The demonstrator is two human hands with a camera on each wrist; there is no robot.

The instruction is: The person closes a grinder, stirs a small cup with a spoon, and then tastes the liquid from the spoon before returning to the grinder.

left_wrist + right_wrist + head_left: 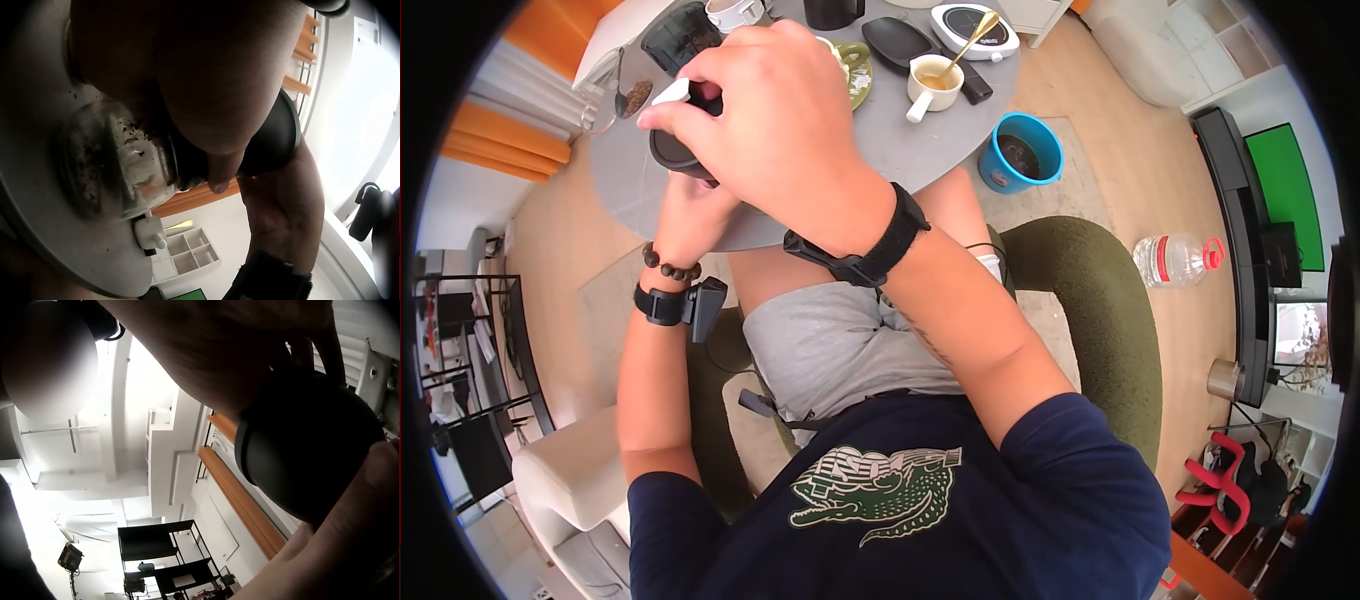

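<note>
Over the near left part of the table, my left hand [690, 220] grips a black cylindrical container [668, 152] from below. My right hand [785, 125] reaches across and holds its top, thumb and fingers bent around the upper edge; a small white piece [672, 92] shows beside the thumb. The right wrist view shows the black round body [306, 450] with the left hand's fingers [356, 506] against its side. In the left wrist view, a clear glass vessel [140, 172] with dark flecks inside overlaps the container's lower end. My hands hide much of the container.
On the grey table [910, 145] stand a white handled cup [933, 98] with a gold spoon, a white scale [975, 32] and a green cup on a saucer [860, 80]. Dark grains [638, 97] lie at left. A blue bucket [1020, 152] with dark contents stands beyond the table edge.
</note>
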